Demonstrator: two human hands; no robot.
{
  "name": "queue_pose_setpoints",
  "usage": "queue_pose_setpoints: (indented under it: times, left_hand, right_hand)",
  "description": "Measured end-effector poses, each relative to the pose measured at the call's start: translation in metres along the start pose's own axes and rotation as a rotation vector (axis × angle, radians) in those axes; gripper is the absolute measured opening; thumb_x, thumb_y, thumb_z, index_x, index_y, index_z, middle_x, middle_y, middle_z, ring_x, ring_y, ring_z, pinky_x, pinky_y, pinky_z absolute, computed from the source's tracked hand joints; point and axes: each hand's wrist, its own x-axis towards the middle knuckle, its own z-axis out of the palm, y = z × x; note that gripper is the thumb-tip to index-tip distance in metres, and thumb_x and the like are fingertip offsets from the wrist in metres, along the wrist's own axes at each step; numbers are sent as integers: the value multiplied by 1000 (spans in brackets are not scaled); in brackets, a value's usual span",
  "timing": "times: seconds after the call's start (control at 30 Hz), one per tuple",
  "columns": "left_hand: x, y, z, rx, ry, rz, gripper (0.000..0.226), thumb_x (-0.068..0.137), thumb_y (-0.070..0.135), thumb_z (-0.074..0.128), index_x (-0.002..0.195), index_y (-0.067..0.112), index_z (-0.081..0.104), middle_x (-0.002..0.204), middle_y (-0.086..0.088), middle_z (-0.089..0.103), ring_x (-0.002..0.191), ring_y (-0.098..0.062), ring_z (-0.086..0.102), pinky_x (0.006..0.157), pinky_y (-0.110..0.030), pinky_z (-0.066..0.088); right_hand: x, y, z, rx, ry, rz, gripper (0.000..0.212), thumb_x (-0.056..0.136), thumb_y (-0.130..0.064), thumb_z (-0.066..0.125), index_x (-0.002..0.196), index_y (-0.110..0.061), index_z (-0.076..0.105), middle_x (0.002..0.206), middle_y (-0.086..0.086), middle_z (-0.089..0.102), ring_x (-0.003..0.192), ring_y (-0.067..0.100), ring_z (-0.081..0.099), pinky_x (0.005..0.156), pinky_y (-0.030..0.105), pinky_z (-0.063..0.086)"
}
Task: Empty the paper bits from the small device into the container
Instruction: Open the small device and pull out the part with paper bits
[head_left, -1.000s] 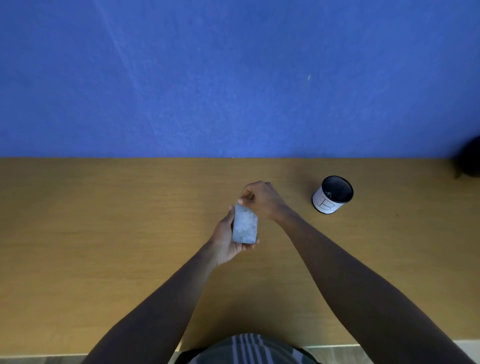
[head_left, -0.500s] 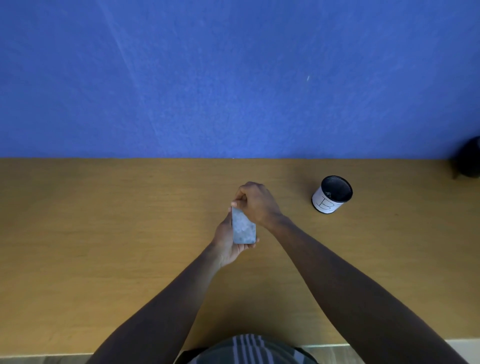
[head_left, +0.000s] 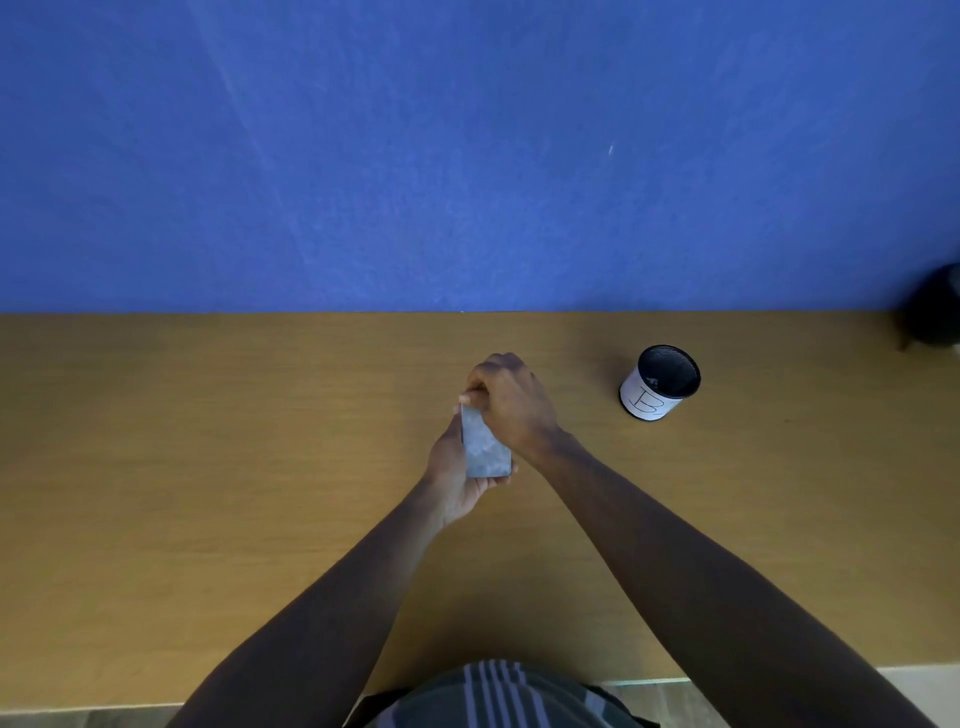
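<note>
A person's two bare forearms reach forward over a tan wooden table (head_left: 208, 467) that meets a blue wall (head_left: 467, 156). Above the middle of the table, the left hand (head_left: 452, 478) cradles a small grey rectangular device (head_left: 483, 447) from below and from its left side, fingers curled around its lower end. The device stands roughly upright, tilted slightly, its flat speckled face turned toward the camera. The right hand (head_left: 511, 402) is closed over the device's upper end, fingertips pinching its top corner; its back hides what the fingers are doing there. Well apart to the right, nearer the wall, stands a small round container (head_left: 660, 382), upright with a dark open interior and a white side bearing a drawn letter B. A dark object (head_left: 935, 312) is cut off at the right edge. Striped clothing (head_left: 493, 696) shows at the bottom.
</note>
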Motion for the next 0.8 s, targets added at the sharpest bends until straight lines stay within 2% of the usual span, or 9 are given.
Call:
queue_pose_setpoints:
  times: [0.13, 0.3, 0.5, 0.6, 0.7, 0.8]
  left_hand:
    - [1, -1, -1, -43, 29, -11, 55, 102, 50, 31, 111, 4, 59, 80, -14, 69, 61, -28, 63, 48, -32, 51]
    - [0, 2, -5, -73, 17, -15, 48, 102, 45, 35, 110, 4, 59, 80, -15, 69, 61, -29, 64, 51, -34, 52]
    - [1, 8, -5, -190, -12, 9, 48, 103, 45, 35, 124, 7, 53, 104, -20, 56, 82, -33, 58, 60, -42, 55]
    - [0, 8, -3, -215, -23, 13, 46, 102, 46, 35, 117, 8, 56, 101, -17, 60, 84, -31, 59, 60, -41, 55]
    - [2, 7, -4, -242, -10, -4, 44, 102, 44, 35, 112, 8, 58, 93, -13, 66, 76, -27, 65, 57, -38, 56]
    - [3, 7, -8, -206, -16, 3, 46, 102, 44, 32, 99, 11, 63, 84, -9, 68, 73, -24, 66, 59, -35, 55]
  right_hand:
    - [1, -4, 0, 16, 5, -14, 13, 87, -18, 69, 88, -5, 70, 96, 8, 67, 104, 22, 54, 80, 33, 48]
    - [2, -8, -5, 100, 22, -20, 10, 87, -17, 70, 88, -7, 71, 96, 7, 67, 101, 20, 56, 79, 32, 48]
    - [-7, -11, -21, 202, 92, -55, 11, 84, -18, 73, 88, -9, 70, 93, 5, 69, 93, 16, 57, 78, 28, 47]
    - [-20, -13, -34, 248, 108, -68, 9, 83, -17, 74, 88, -11, 70, 92, 3, 69, 91, 15, 58, 78, 29, 47]
    - [-36, -14, -45, 251, 119, -91, 9, 82, -18, 75, 86, -13, 70, 88, 0, 69, 87, 14, 58, 76, 28, 47]
    - [-58, -14, -53, 274, 124, -100, 9, 80, -21, 78, 83, -18, 69, 83, -3, 68, 83, 11, 57, 75, 26, 45]
